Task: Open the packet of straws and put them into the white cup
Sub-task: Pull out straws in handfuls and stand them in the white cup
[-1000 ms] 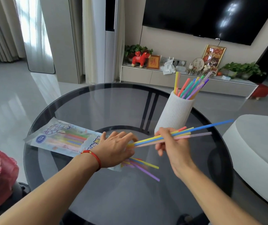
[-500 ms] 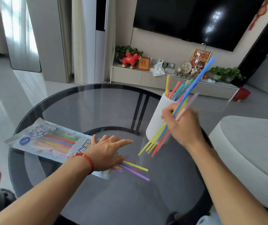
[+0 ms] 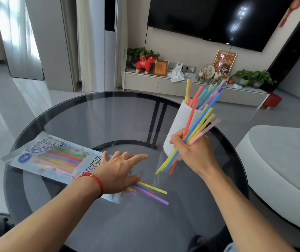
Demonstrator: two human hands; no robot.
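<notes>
Straws [image 3: 196, 131] in right hand [image 3: 191, 151], fist closed round the middle of a small bundle. Bundle tilted: upper ends lean far-right, lower ends point near-left, down toward the bench [image 3: 109, 120]. Cup [image 3: 181, 124] stands just far of this hand, touching or nearly so behind the knuckles; its mouth sits up and far from the fist and already holds many straws. Lower ends hang below the rim, in front of the cup wall, so the bundle likely has to rise and swing more upright before those ends clear the rim and drop in.

Left hand [image 3: 120, 170] flat, fingers spread, pressing the open end of the packet [image 3: 51, 157] on the bench, left of the cup. Packet's long axis runs far-left to near-right; loose straws [image 3: 151, 191] poke out beside the fingers. Right hand is the nearer to the cup.
</notes>
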